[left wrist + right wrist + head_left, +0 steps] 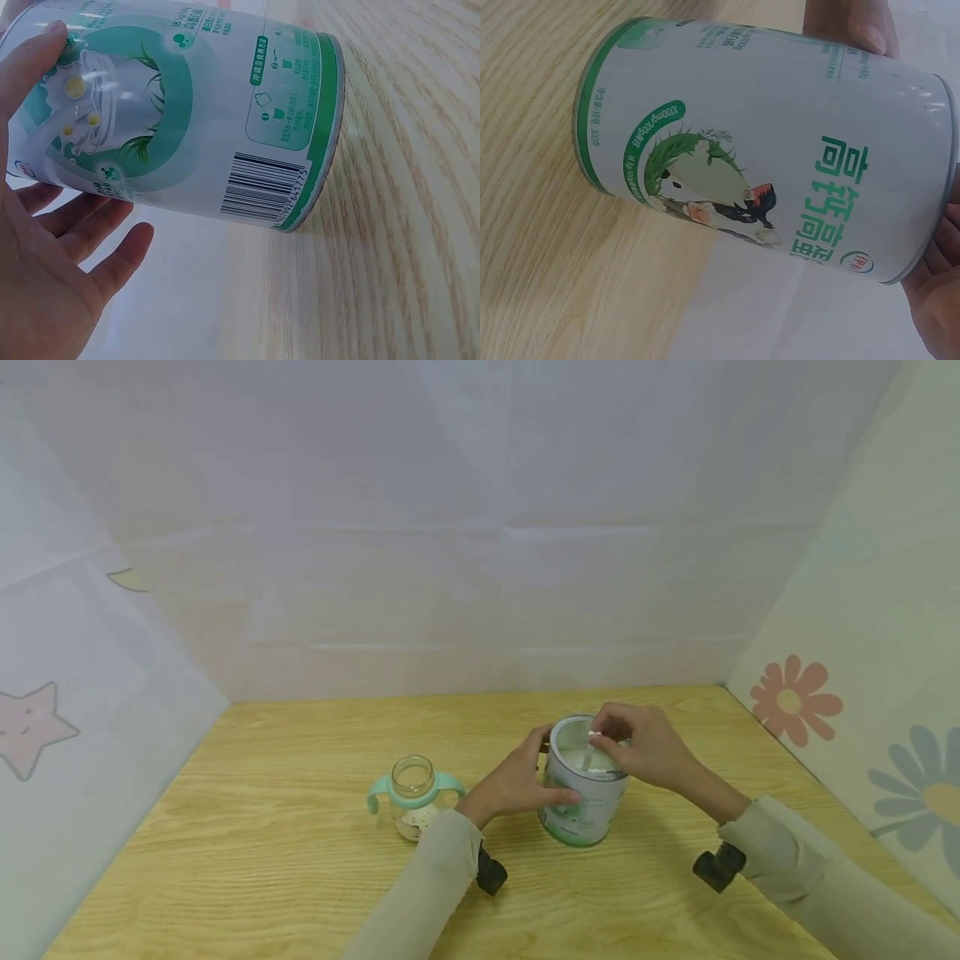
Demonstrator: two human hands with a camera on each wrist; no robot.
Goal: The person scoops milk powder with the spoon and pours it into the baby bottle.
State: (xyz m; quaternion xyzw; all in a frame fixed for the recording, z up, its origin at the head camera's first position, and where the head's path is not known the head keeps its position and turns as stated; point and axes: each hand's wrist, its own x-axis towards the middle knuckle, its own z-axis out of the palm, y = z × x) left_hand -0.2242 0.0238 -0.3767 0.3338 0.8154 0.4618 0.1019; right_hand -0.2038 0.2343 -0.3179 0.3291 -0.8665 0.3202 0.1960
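A white and green milk powder can [581, 814] stands on the table, its top uncovered and pale powder inside. My left hand [517, 783] holds it from the left, thumb across the front and fingers round the far side. Printed on the can [217, 90] in the left wrist view are a splash of milk and a barcode. Over the can's mouth, my right hand [651, 750] pinches the white handle of a scoop [590, 752] that reaches down inside. The scoop's lower end is hidden. In the right wrist view, the can [780, 165] shows a cow picture.
Left of the can, a clear bottle [414, 817] with mint-green handles stands lidless, with some pale contents at its bottom. My left forearm passes close by it. The wooden table [270, 827] is bordered by a pale back wall and patterned side walls.
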